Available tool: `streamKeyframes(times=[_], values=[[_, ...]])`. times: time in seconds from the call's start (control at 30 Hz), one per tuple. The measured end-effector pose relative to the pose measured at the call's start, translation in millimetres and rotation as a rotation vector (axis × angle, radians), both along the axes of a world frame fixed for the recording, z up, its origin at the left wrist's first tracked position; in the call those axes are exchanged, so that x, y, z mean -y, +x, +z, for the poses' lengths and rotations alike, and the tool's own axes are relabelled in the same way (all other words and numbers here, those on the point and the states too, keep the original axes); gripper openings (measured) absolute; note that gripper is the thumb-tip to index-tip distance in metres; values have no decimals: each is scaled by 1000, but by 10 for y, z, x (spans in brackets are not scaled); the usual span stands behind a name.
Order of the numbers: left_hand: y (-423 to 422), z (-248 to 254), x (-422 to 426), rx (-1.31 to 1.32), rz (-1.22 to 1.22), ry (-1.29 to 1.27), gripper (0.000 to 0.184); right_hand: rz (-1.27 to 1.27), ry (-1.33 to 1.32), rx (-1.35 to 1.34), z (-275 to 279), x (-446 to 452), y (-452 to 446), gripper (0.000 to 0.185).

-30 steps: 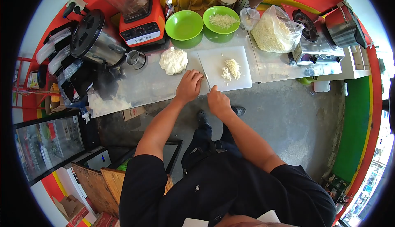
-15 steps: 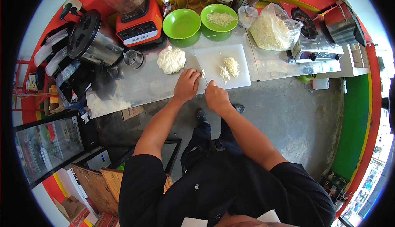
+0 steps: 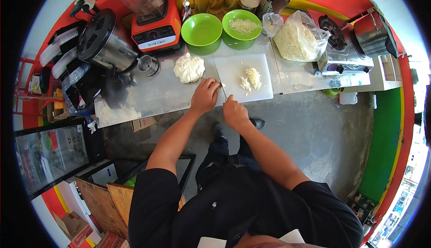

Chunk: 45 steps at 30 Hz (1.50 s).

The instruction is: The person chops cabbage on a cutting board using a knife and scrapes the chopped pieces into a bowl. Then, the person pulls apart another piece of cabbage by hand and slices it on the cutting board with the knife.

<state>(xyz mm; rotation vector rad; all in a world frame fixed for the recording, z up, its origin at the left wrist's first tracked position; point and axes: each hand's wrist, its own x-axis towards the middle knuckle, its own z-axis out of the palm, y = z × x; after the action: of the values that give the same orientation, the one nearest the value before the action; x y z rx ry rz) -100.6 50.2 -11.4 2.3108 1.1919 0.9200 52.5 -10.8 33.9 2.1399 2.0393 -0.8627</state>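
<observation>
My right hand is closed round the handle of a knife, whose thin blade points away from me over the left part of a white cutting board. Just left of the blade, my left hand has its fingers bent together on a small pale piece, mostly hidden under the fingertips. Pale shredded strips lie in a small heap on the board, right of the knife. A white lump of dough rests on the metal table beyond my left hand.
Behind the board stand an empty green bowl and a green bowl with shreds. A red blender and a steel pot are at the left. A filled plastic bag and a stove are at the right.
The camera view has shifted slightly. Both hands stay near the board's left part, with small movements of the knife and fingers. The heap of strips looks much the same.
</observation>
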Motion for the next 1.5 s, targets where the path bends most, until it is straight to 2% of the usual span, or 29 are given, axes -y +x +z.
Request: streamKeyframes(times=[0.13,0.33,0.4,0.63,0.83,0.9,1.03,1.17,1.33,1.4,1.5], values=[[13,6,9,48,39,-4,17,-38,-19,-20,-22,-98,-13,22],[2,-31,1,2,32,2,19,53,34,24,-6,-77,19,20],[11,-44,-1,13,44,-5,19,-18,-64,-11,-76,-21,-20,29],[24,-54,6,54,112,-35,17,58,-8,-19,-11,-91,65,29],[22,-96,14,88,101,-43,14,-33,-43,-58,-21,-22,-20,30],[13,-100,11,95,92,-52,13,-18,-59,-38,31,-109,-23,22],[9,-108,3,83,73,-29,13,64,-29,12,100,-87,19,22],[21,-135,12,102,92,-11,12,-4,-31,-24,-82,19,-37,29],[12,-85,-6,89,94,10,11,5,-16,-39,36,-68,-9,30],[18,-73,-5,99,101,-15,12,42,41,3,147,-4,5,21],[19,-80,-10,105,106,-13,11,0,-8,12,25,90,-69,20]])
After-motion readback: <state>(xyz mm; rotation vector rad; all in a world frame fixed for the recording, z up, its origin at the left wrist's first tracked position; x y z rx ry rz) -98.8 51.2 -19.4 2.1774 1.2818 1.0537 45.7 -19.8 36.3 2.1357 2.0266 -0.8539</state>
